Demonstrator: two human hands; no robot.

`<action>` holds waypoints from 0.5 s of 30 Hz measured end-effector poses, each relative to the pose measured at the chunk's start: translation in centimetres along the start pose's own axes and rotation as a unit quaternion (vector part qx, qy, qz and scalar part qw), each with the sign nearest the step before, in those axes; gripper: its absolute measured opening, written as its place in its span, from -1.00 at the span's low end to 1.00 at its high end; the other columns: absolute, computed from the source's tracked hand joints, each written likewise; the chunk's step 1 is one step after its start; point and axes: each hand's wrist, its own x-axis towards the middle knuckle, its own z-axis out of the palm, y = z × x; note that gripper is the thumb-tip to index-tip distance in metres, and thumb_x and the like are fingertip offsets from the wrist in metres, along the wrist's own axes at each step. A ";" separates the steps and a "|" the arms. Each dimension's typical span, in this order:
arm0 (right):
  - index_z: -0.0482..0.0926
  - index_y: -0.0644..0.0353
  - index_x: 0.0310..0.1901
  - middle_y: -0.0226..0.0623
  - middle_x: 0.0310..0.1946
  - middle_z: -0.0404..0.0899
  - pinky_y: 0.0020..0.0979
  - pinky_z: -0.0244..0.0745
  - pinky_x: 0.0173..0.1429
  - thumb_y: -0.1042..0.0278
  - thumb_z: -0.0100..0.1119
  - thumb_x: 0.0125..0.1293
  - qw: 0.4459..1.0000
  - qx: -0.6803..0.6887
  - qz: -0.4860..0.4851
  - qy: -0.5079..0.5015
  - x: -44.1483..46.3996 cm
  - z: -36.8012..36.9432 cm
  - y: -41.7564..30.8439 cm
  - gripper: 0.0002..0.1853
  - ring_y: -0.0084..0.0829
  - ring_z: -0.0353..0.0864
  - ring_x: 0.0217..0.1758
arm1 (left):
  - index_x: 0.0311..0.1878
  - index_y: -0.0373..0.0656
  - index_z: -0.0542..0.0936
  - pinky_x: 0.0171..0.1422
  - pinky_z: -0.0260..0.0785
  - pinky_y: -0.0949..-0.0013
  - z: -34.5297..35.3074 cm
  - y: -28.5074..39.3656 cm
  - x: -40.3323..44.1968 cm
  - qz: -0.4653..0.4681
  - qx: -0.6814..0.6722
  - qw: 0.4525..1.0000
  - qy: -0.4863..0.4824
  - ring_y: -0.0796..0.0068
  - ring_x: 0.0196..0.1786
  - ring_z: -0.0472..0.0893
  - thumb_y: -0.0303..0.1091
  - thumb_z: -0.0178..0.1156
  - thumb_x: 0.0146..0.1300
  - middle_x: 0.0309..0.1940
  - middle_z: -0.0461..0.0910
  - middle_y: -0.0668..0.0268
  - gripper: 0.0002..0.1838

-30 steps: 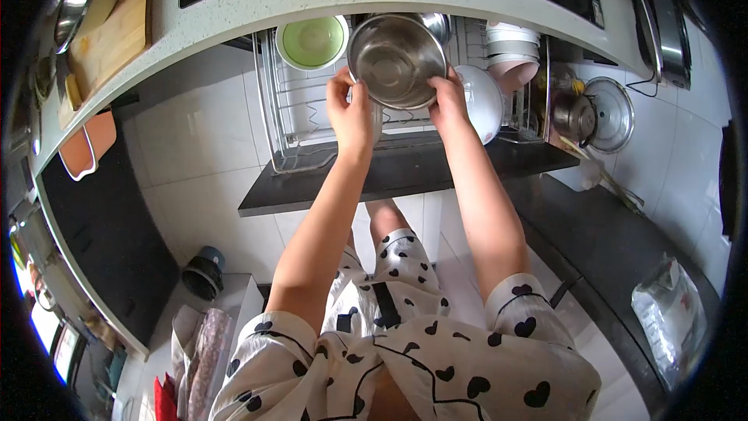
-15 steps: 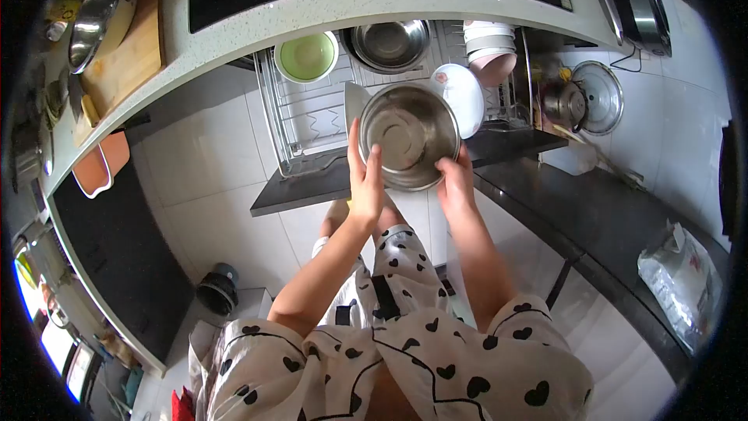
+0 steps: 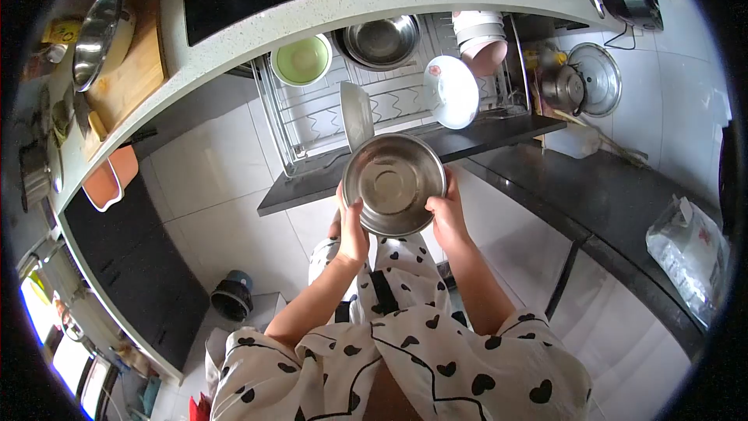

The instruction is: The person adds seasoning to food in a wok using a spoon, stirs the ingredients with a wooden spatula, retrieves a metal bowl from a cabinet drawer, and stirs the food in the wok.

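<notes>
While the wire rack (image 3: 292, 134) stands pulled out toward 12 o'clock, the person has drawn the steel bowl (image 3: 394, 185) back from over it to just in front of the body, mouth facing up. That shift puts most of the bowl on the near side of the dark drawer front (image 3: 506, 132), away from the crockery, so the dishes crowd only its far edge. The left hand (image 3: 353, 235) is curved around the bowl's side at about 8 o'clock, and the right hand (image 3: 448, 214) clasps it at about 4 o'clock, thumb at the rim; the fingers beneath are partly hidden. An upright white dish (image 3: 357, 115) stands just beyond the bowl's rim at 11 o'clock, and whether they touch cannot be told. The floral plate (image 3: 452, 92) sits at 1 o'clock, apart from the bowl, with the steel basin (image 3: 382, 40) farther off at 12. The drawer front's edge runs close past the far rim, and the person's clothing (image 3: 405, 343) limits travel toward 6 o'clock. Sideways room looks wider: floor tiles (image 3: 210, 164) extend toward 10 o'clock, and the black worktop (image 3: 592, 187) begins toward 3, its edge a likely knock point if the bowl swings low.
</notes>
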 end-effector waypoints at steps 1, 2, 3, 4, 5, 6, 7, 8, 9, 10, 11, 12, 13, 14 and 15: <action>0.25 0.22 0.12 -0.31 -0.03 0.34 -0.49 0.22 0.13 0.71 -0.21 -0.30 1.000 0.006 0.005 -0.004 -0.1 -0.1 0.0 -0.26 -0.40 0.32 0.11 | 0.29 0.00 0.16 0.21 0.25 0.26 0.7 0.5 -0.7 -0.007 0.012 1.000 0.017 0.34 0.18 0.36 -0.08 -0.05 0.23 0.13 0.34 0.20 -0.43; 0.25 0.22 0.12 -0.32 -0.04 0.35 -0.50 0.23 0.12 0.71 -0.21 -0.30 1.000 0.012 0.010 -0.009 -0.2 -0.2 0.0 -0.27 -0.41 0.32 0.10 | 0.28 0.00 0.18 0.20 0.25 0.28 0.3 0.4 -0.9 -0.024 0.035 0.999 0.023 0.35 0.16 0.37 -0.09 -0.05 0.22 0.13 0.35 0.20 -0.44; 0.26 0.22 0.12 -0.32 -0.05 0.36 -0.51 0.24 0.10 0.71 -0.21 -0.31 1.000 0.014 0.014 -0.013 -0.2 -0.3 0.0 -0.27 -0.41 0.33 0.09 | 0.26 -0.01 0.19 0.19 0.25 0.29 -0.2 0.5 -1.2 -0.041 0.058 0.997 0.030 0.36 0.14 0.38 -0.10 -0.05 0.22 0.12 0.35 0.21 -0.45; 0.27 0.21 0.11 -0.32 -0.05 0.36 -0.52 0.25 0.09 0.71 -0.21 -0.31 1.000 0.015 0.019 -0.019 -0.3 -0.5 0.1 -0.27 -0.42 0.33 0.09 | 0.25 -0.01 0.21 0.18 0.25 0.30 -0.5 0.5 -1.4 -0.056 0.080 0.995 0.037 0.37 0.12 0.39 -0.10 -0.05 0.22 0.12 0.36 0.21 -0.47; 0.28 0.21 0.11 -0.33 -0.06 0.37 -0.53 0.26 0.07 0.71 -0.21 -0.31 0.999 0.017 0.023 -0.024 -0.4 -0.6 0.2 -0.27 -0.43 0.34 0.08 | 0.23 -0.03 0.23 0.17 0.24 0.31 -0.6 0.4 -1.6 -0.049 0.084 0.994 0.046 0.38 0.09 0.40 -0.11 -0.05 0.21 0.10 0.37 0.21 -0.48; 0.28 0.21 0.10 -0.33 -0.07 0.37 -0.53 0.27 0.05 0.70 -0.20 -0.32 0.999 0.013 0.018 -0.025 -0.3 -0.6 0.4 -0.27 -0.43 0.35 0.06 | 0.21 -0.04 0.26 0.15 0.24 0.32 -0.5 0.4 -1.8 -0.043 0.087 0.994 0.053 0.39 0.06 0.41 -0.12 -0.05 0.21 0.09 0.39 0.21 -0.50; 0.29 0.20 0.09 -0.34 -0.07 0.38 -0.54 0.28 0.04 0.70 -0.20 -0.32 1.000 0.008 0.012 -0.026 -0.1 -0.6 0.5 -0.27 -0.44 0.36 0.05 | 0.18 -0.05 0.28 0.14 0.23 0.34 -0.4 0.3 -1.9 -0.036 0.090 0.994 0.059 0.40 0.03 0.42 -0.12 -0.05 0.21 0.07 0.40 0.21 -0.52; 0.30 0.20 0.09 -0.34 -0.08 0.38 -0.55 0.29 0.02 0.69 -0.20 -0.33 1.000 0.004 0.006 -0.028 0.1 -0.5 0.5 -0.28 -0.44 0.37 0.04 | 0.16 -0.07 0.30 0.14 0.23 0.34 -0.7 0.0 -1.7 -0.052 0.052 0.996 0.042 0.40 0.03 0.42 -0.12 -0.05 0.21 0.06 0.41 0.21 -0.53; 0.30 0.20 0.09 -0.34 -0.08 0.39 -0.54 0.29 0.03 0.70 -0.19 -0.33 1.000 0.006 0.006 -0.022 0.2 -0.1 0.4 -0.27 -0.44 0.37 0.04 | 0.15 -0.09 0.32 0.14 0.22 0.34 -1.5 -0.6 -1.2 -0.068 0.014 0.997 0.026 0.40 0.02 0.42 -0.12 -0.05 0.21 0.06 0.42 0.21 -0.54; 0.30 0.20 0.09 -0.34 -0.08 0.39 -0.54 0.29 0.03 0.70 -0.19 -0.33 1.000 0.008 0.006 -0.015 0.2 0.3 0.3 -0.27 -0.44 0.38 0.03 | 0.13 -0.11 0.34 0.14 0.22 0.34 -2.1 -0.9 -0.7 -0.083 -0.023 0.996 0.009 0.41 0.02 0.42 -0.11 -0.05 0.21 0.05 0.43 0.22 -0.55; 0.31 0.20 0.09 -0.34 -0.08 0.39 -0.53 0.30 0.04 0.70 -0.19 -0.34 1.000 0.010 0.006 -0.009 0.3 0.6 0.2 -0.27 -0.43 0.38 0.03 | 0.13 -0.14 0.34 0.16 0.21 0.33 -2.6 -1.1 -0.4 -0.101 -0.017 0.994 0.031 0.39 0.05 0.42 -0.11 -0.06 0.22 0.06 0.43 0.21 -0.54; 0.31 0.21 0.09 -0.34 -0.08 0.39 -0.52 0.30 0.05 0.70 -0.19 -0.34 1.000 0.016 0.006 -0.015 0.4 0.8 0.0 -0.27 -0.43 0.38 0.03 | 0.13 -0.16 0.35 0.18 0.20 0.32 -3.1 -1.4 0.0 -0.119 -0.011 0.991 0.054 0.37 0.07 0.41 -0.11 -0.06 0.22 0.06 0.43 0.20 -0.53; 0.31 0.21 0.08 -0.34 -0.08 0.39 -0.51 0.30 0.06 0.71 -0.20 -0.34 0.999 0.023 0.005 -0.022 0.4 0.9 -0.2 -0.27 -0.42 0.38 0.03 | 0.14 -0.19 0.35 0.20 0.19 0.31 -3.3 -1.3 0.1 -0.136 -0.005 0.988 0.077 0.36 0.10 0.41 -0.11 -0.07 0.23 0.07 0.43 0.20 -0.52; 0.32 0.21 0.08 -0.34 -0.07 0.40 -0.50 0.30 0.07 0.71 -0.20 -0.34 0.999 0.030 0.005 -0.028 0.6 1.1 -0.3 -0.27 -0.42 0.38 0.04 | 0.14 -0.21 0.34 0.22 0.18 0.30 -3.2 -1.4 0.3 -0.104 -0.019 0.992 0.065 0.34 0.11 0.40 -0.11 -0.07 0.23 0.06 0.43 0.19 -0.51; 0.32 0.21 0.08 -0.33 -0.07 0.40 -0.50 0.30 0.09 0.71 -0.20 -0.34 0.999 0.024 -0.003 -0.028 0.7 1.2 -0.3 -0.27 -0.42 0.38 0.04 | 0.14 -0.23 0.34 0.23 0.18 0.30 -3.0 -1.7 0.4 -0.072 -0.034 0.995 0.052 0.33 0.12 0.40 -0.10 -0.08 0.24 0.06 0.44 0.18 -0.51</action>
